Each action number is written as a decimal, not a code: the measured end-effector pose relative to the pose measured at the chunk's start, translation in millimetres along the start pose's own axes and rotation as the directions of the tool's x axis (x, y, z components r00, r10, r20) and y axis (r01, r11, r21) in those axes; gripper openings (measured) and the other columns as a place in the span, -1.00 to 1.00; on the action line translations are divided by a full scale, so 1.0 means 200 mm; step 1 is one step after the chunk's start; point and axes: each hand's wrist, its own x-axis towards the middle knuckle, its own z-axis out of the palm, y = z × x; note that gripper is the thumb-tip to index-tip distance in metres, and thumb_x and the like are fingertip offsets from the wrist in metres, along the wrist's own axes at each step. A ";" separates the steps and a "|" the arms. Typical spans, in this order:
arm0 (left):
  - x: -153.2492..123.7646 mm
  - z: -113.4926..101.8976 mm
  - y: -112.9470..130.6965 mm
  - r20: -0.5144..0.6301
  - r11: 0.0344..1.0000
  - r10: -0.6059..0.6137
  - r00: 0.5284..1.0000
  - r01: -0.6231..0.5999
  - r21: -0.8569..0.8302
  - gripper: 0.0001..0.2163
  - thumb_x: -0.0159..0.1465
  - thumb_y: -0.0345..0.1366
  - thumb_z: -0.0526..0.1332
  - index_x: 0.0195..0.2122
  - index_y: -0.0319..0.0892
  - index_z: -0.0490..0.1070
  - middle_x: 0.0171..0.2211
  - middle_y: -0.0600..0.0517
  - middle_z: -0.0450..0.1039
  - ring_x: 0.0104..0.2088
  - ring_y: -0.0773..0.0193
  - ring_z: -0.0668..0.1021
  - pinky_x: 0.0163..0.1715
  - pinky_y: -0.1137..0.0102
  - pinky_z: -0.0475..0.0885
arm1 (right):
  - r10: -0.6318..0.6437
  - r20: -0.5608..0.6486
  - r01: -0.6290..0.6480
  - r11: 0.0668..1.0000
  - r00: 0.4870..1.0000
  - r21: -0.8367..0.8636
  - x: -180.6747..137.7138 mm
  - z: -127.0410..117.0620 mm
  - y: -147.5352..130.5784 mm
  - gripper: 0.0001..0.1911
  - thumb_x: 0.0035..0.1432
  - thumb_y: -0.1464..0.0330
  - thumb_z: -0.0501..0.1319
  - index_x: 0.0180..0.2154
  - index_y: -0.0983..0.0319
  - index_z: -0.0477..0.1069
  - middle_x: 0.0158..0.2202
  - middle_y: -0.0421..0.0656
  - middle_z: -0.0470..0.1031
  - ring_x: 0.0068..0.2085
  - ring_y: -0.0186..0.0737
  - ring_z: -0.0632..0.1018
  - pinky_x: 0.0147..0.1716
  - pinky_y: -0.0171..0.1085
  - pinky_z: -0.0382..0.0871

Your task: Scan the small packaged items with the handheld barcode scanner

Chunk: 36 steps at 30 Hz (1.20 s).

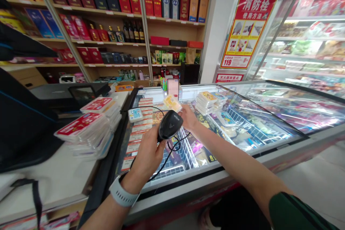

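Note:
My left hand (149, 151), with a pale watch band on the wrist, is wrapped round the handle of a black barcode scanner (170, 125). The scanner's black cable (167, 158) loops below it over the freezer glass. Just beyond the scanner, my right hand (189, 116) grips the edge of a flat clear pack with a yellow label (172, 103); its fingertips are partly hidden. A stack of similar packs (206, 103) stands on the glass to the right. One small pack with a blue label (135, 115) lies to the left, beside a row of price tags (134, 146).
Red-labelled packs (88, 125) are piled on the counter (72, 172) at left, near a dark monitor (24, 115). The glass-topped freezer (188, 179) runs rightward, with wire baskets inside. Shelves of boxes and bottles (107, 37) line the back. A fire-hydrant poster (249, 30) hangs on the wall.

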 end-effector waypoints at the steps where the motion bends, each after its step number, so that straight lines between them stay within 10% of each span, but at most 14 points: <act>1: 0.00 0.00 0.00 0.002 1.000 -0.005 1.000 0.005 0.010 -0.57 0.25 -0.39 0.11 0.16 -0.19 0.17 0.05 -0.14 0.37 0.04 0.07 0.42 0.04 0.15 0.32 | 0.009 -0.012 -0.009 1.000 1.000 0.024 -0.03 -0.03 -0.03 -0.62 0.18 0.16 0.00 -0.22 0.24 0.47 -0.45 -0.15 0.57 -0.38 -0.22 0.57 -0.36 -0.29 0.42; 36: 0.02 0.03 -0.02 -0.027 1.000 0.013 1.000 -0.013 0.001 -0.58 0.25 -0.38 0.11 0.15 -0.17 0.20 0.05 -0.13 0.39 0.08 0.07 0.42 0.07 0.14 0.33 | 0.027 -0.018 -0.024 0.991 0.999 0.131 -0.15 -0.05 -0.03 -0.69 0.25 0.20 0.04 -0.23 0.26 0.43 -0.42 -0.11 0.59 -0.43 -0.27 0.56 -0.41 -0.33 0.46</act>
